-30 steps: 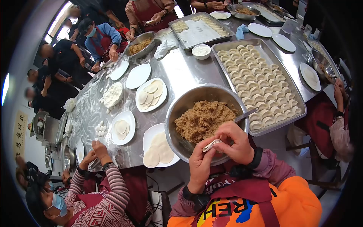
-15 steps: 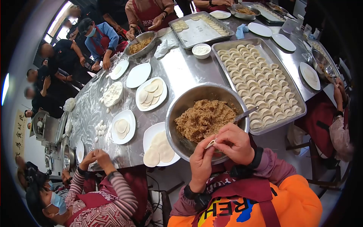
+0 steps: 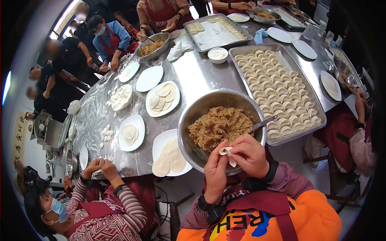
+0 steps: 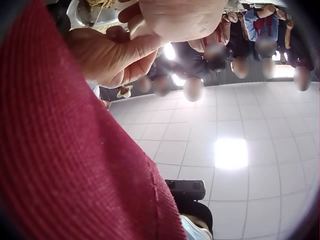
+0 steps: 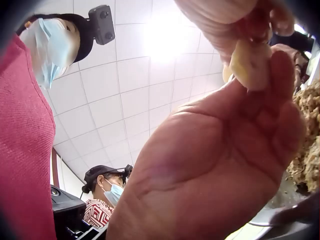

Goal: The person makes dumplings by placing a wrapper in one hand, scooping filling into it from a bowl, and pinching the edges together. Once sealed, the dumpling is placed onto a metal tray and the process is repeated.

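Both hands hold one folded dumpling [image 3: 227, 151] over the near rim of a steel bowl. My left hand [image 3: 215, 176] pinches one side of it between thumb and fingertips. From the other side my right hand [image 3: 251, 157] pinches the pale dough edge, its fingers partly covering the dumpling. Seen from the right wrist, the dumpling [image 5: 252, 67] sits between the fingertips of the two hands. Brown minced filling [image 3: 221, 124] fills much of the bowl [image 3: 185, 140], and a metal utensil handle [image 3: 264, 122] leans over its right rim.
Rows of finished dumplings [image 3: 277, 98] lie in a steel tray [image 3: 288, 60] to the right. Left of the bowl, a white plate [image 3: 161, 141] carries round wrappers [image 3: 173, 156]. Another person's hands [image 3: 102, 168] work at the table's left edge. A flour bowl [image 3: 217, 55] stands beyond.
The dumpling has turned in my fingers, from lying nearly level to tilted with a rounded fold upward. Both hands stay together over the bowl's near rim. The head view has shifted slightly.
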A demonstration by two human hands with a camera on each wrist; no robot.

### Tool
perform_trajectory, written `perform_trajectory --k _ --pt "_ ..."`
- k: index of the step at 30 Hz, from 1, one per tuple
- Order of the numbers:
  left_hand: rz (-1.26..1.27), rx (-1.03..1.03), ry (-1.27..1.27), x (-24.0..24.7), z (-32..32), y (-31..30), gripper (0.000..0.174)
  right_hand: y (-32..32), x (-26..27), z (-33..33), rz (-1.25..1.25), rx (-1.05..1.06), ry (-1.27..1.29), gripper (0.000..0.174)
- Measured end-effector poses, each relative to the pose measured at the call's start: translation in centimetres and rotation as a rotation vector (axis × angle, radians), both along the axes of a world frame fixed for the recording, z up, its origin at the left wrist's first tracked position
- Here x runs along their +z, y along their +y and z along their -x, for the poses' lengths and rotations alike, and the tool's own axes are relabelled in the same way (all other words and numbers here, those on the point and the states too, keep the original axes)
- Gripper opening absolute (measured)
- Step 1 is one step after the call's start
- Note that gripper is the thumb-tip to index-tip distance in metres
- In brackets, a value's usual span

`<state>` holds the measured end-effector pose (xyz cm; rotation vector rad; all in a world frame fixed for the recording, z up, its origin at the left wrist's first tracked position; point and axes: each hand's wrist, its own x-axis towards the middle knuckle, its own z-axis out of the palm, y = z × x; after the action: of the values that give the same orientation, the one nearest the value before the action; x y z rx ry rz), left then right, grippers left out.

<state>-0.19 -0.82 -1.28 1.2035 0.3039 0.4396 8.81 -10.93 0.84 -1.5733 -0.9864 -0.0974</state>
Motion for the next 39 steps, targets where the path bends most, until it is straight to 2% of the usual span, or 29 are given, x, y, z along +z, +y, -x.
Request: perform_trajectory --k 4,7,10,13,16,19,22,25,28,31,34,39 --pt "-0.096 -0.032 0.013 0.5 0.1 0.2 0.034 0.2 0.8 -0.1 0.008 0.006 0.099 0.016" --pt "-0.054 -0.086 -0.025 0.0 0.1 0.4 0.035 0.6 1.4 0.0 -0.052 -0.039 0.106 0.016" --pt "-0.13 -0.089 -0.002 -0.4 0.0 0.4 0.041 0.1 0.9 -0.4 0.016 -0.009 0.127 0.016" --pt "0.119 -0.1 -0.028 0.4 -0.2 -0.2 0.048 0.1 0.3 -0.6 -0.01 -0.03 -0.041 0.016" --pt "0.135 -0.08 -0.107 0.2 -0.2 -0.6 0.053 0.5 0.3 -0.5 -0.042 -0.053 -0.045 0.016" --pt "-0.006 -0.121 -0.036 -0.1 -0.1 -0.3 0.051 0.3 0.4 -0.5 0.029 -0.03 -0.036 0.016" --pt "-0.06 -0.264 0.049 0.2 -0.2 0.9 0.051 0.2 0.9 -1.2 0.034 0.023 -0.036 0.015" --pt "-0.12 -0.295 0.028 0.0 -0.2 1.4 0.05 -0.1 1.8 -1.0 0.02 0.056 0.166 0.014" --pt "-0.14 -0.272 0.03 -0.3 -0.4 1.2 0.054 -0.1 1.9 -1.1 0.086 0.051 0.216 0.013" --pt "-0.02 -0.306 0.063 0.8 -0.1 1.3 0.058 -0.1 1.0 -1.3 0.073 0.046 0.082 0.015" --pt "0.086 -0.253 -0.009 1.2 0.0 0.6 0.061 0.3 0.7 -1.3 0.036 0.006 -0.02 0.015" --pt "-0.025 -0.244 0.001 -0.4 0.1 0.8 0.06 0.6 0.5 -1.3 0.08 0.06 -0.033 0.014"
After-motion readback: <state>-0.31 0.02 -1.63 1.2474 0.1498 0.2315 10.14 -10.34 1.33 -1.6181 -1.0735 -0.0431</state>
